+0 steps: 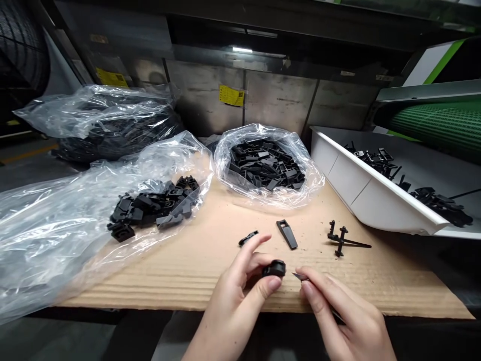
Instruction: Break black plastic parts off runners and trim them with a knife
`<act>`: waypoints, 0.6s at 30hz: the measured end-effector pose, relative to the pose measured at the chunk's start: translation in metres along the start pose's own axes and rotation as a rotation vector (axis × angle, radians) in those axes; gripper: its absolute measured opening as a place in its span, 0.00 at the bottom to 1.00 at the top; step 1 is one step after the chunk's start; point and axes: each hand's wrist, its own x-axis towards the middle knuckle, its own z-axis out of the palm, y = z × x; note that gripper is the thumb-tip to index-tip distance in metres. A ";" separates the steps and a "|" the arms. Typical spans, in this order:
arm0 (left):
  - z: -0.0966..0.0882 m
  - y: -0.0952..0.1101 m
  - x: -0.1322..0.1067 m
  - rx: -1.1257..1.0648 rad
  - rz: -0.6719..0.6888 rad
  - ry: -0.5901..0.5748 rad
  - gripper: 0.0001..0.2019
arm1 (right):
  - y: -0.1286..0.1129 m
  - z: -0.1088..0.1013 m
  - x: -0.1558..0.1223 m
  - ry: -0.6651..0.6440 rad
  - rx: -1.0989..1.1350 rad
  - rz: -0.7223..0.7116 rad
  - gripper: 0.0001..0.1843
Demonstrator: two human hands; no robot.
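Observation:
Between the thumb and fingers of my left hand (240,288) is a small rounded black plastic part (275,268), held just above the front of the cardboard. My right hand (341,308) grips a craft knife (299,276) like a pen. Its pointed blade aims left at the black part, with a small gap between them; most of the handle is hidden by my fingers. Beyond my hands lie a long tapered black piece (287,234) with a square opening and another small black part (248,237). A black plastic sprue (341,241) rests farther right.
An open clear bag (240,193) of long black pieces stands at the back. On the left, black parts (154,205) lie on a plastic bag, with a fuller bag (120,125) behind. A white tray (361,183) with black scraps borders the cardboard (169,281) on the right, beside a green conveyor (439,123).

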 end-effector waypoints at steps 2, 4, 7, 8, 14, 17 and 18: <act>0.000 0.000 0.001 0.117 0.048 0.015 0.13 | -0.001 0.000 0.002 -0.006 -0.053 -0.077 0.13; -0.002 0.002 0.002 0.198 0.138 0.017 0.10 | -0.003 -0.001 0.006 -0.036 -0.090 -0.116 0.12; -0.003 0.005 0.003 0.227 0.237 0.016 0.12 | -0.005 -0.001 0.011 -0.071 -0.148 -0.144 0.10; -0.003 0.005 0.003 0.228 0.254 0.010 0.13 | -0.006 -0.001 0.012 -0.076 -0.163 -0.142 0.10; -0.004 0.004 0.003 0.181 0.284 0.009 0.13 | -0.007 -0.003 0.019 -0.206 -0.041 -0.002 0.09; -0.005 0.003 0.003 0.162 0.299 -0.004 0.14 | -0.009 -0.006 0.022 -0.275 0.043 0.069 0.09; -0.005 0.003 0.003 0.160 0.301 -0.009 0.14 | -0.010 -0.007 0.022 -0.284 0.041 0.070 0.10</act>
